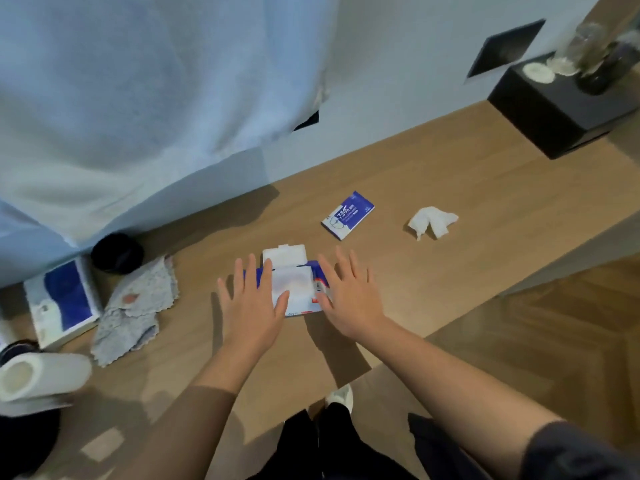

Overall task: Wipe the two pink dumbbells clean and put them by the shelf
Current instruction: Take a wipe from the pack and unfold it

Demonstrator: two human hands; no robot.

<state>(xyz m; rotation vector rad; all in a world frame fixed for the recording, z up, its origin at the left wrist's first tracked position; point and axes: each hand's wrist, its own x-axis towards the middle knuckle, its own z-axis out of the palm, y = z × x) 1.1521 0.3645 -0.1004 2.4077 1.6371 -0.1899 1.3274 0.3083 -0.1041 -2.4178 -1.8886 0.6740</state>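
We read "75%" in white on the small blue packet (348,215). Its smaller print is too blurred for us.

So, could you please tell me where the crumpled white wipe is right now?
In the head view the crumpled white wipe lies on the wooden surface, upper right of both hands, just right of the small blue sachet.

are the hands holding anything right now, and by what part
Nothing is gripped. The left hand and right hand lie spread and flat at either end of the wet wipe pack, whose lid is flipped open. Fingers are not curled around it.
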